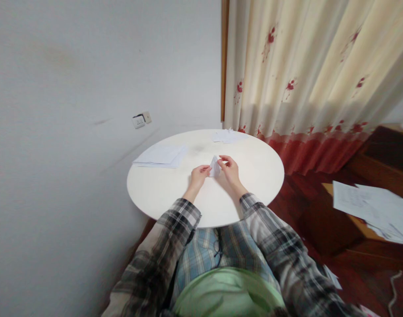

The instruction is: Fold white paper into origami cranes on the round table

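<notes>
A small folded piece of white paper stands just above the round white table, near its middle. My left hand pinches its left side with closed fingers. My right hand pinches its upper right side, fingers curled around the fold. Both forearms in plaid sleeves reach in from the near edge of the table.
A stack of white sheets lies at the table's far left. More crumpled white paper sits at its far edge. A floral curtain hangs behind on the right. Loose papers lie on dark wooden furniture to the right. A wall borders the left.
</notes>
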Available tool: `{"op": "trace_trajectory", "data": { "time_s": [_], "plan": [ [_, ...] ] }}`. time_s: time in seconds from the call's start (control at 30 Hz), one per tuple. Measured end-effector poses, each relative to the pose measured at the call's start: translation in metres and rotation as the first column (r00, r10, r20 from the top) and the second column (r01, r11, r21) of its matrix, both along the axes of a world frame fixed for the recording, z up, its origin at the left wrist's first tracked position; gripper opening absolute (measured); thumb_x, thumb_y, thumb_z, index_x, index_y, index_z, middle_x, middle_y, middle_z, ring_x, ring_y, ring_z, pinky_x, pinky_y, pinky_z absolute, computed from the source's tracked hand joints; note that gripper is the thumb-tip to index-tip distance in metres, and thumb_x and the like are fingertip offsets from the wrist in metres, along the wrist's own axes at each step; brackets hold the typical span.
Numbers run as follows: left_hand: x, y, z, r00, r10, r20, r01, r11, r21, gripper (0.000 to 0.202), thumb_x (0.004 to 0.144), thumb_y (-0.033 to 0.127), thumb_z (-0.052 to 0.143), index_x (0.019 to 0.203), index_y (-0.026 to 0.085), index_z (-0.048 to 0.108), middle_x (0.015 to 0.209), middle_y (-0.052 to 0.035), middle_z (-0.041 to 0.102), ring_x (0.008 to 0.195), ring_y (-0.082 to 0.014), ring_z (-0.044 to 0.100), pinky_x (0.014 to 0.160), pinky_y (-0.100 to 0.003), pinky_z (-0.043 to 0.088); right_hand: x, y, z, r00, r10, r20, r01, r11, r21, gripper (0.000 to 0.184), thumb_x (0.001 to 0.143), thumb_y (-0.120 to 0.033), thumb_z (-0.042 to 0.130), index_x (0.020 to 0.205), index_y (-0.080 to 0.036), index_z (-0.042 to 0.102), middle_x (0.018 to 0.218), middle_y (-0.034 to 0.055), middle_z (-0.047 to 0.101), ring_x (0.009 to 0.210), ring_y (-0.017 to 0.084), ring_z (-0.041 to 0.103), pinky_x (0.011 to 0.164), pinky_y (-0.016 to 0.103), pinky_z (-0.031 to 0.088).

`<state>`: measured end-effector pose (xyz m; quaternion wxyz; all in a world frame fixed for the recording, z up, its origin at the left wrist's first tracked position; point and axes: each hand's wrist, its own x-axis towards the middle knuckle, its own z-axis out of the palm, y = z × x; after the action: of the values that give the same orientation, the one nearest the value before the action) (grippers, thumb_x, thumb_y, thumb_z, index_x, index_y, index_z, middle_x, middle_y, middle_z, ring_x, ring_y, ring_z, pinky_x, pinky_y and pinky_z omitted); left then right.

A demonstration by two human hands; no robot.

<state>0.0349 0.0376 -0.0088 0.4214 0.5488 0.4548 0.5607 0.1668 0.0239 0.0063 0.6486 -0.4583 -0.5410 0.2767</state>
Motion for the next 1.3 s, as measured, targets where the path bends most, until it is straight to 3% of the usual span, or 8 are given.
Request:
{"op": "trace_trajectory", "data": {
  "time_s": [0.07,0.3,0.53,1.3],
  "plan": [
    [-0.001,-0.001,0.001,0.999,0.035,0.016,-0.035,0.999,-0.015,0.021,0.062,0.029,0.065,0.074,0.012,0.064,0.062,-0.0016,0.062,0.056,-0.0110,0.053,0.055,-0.023,0.041,0.000,0.003,-0.004,0.999,-0.034,0.018,0.034,0.999,-0.030,0.031,0.068,-0.032,0.056,0.095,-0.015,0.061,0.085,0.0040,0.063,0.061,0.011,0.049,0.060,0.024,0.041],
    [-0.003,-0.004,0.002,1.000,0.029,0.003,-0.029,0.999,-0.021,0.019,0.063,0.024,0.062,0.078,0.012,0.063,0.067,-0.0037,0.064,0.059,-0.0118,0.054,0.057,-0.023,0.041,0.001,0.009,-0.012,0.992,-0.041,0.123,0.052,0.994,-0.095,0.012,0.067,-0.026,0.054,0.069,-0.016,0.061,0.072,0.0030,0.064,0.064,0.013,0.054,0.062,0.025,0.041],
    [-0.003,0.000,0.000,0.999,-0.003,0.054,0.004,1.000,-0.005,0.034,0.061,0.024,0.065,0.092,0.011,0.061,0.090,-0.0096,0.065,0.072,-0.0145,0.059,0.063,-0.025,0.044,0.000,0.006,-0.009,0.988,-0.034,0.150,0.050,0.994,-0.100,0.010,0.067,-0.021,0.052,0.069,-0.015,0.060,0.072,0.0031,0.064,0.065,0.013,0.056,0.063,0.024,0.043],
    [-0.004,0.005,-0.007,0.999,-0.027,0.026,0.025,0.997,0.067,0.033,0.059,0.022,0.068,0.089,0.014,0.059,0.090,-0.0072,0.065,0.070,-0.0137,0.059,0.070,-0.027,0.047,0.001,0.007,-0.011,0.987,-0.047,0.151,0.069,0.988,-0.141,0.014,0.065,-0.024,0.055,0.074,-0.015,0.061,0.074,0.0039,0.064,0.065,0.013,0.056,0.063,0.024,0.043]
  ]
}}
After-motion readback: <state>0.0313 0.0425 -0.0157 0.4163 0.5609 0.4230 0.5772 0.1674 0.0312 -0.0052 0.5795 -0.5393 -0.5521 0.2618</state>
